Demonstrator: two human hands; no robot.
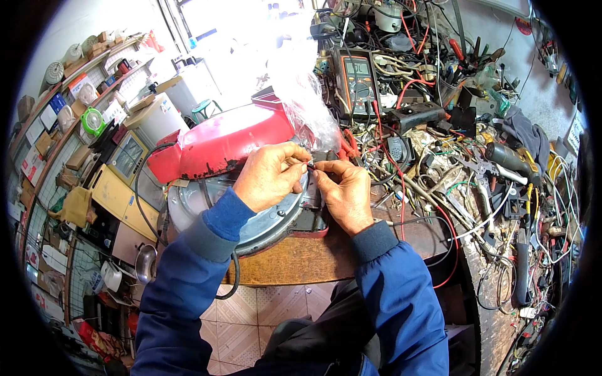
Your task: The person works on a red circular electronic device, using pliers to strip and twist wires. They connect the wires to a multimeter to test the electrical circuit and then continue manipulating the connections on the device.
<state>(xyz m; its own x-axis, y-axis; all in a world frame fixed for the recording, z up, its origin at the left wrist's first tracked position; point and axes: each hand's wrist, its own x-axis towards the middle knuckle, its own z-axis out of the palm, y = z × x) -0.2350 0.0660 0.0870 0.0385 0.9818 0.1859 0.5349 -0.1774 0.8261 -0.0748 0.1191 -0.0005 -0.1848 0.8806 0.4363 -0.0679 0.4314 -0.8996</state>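
My left hand (pixel 268 177) and my right hand (pixel 346 193) meet fingertip to fingertip in front of me, both closed in a pinch. A small dark piece, perhaps a wire end, shows between the fingertips; most of it is hidden, so its kind is unclear. Directly beneath the hands is an opened machine with a round grey metal base (pixel 263 227). Its scuffed red housing (pixel 235 141) lies behind my left hand. Clear plastic film (pixel 307 103) rests against the housing's right end.
The machine stands on a wooden table (pixel 282 266). A multimeter (pixel 357 78) with red and black leads stands behind my right hand. Tangled cables, pliers and a black cylindrical tool (pixel 508 156) crowd the right side. Loaded shelves (pixel 56 150) line the left wall. A black cable (pixel 235 276) hangs over the table's front edge.
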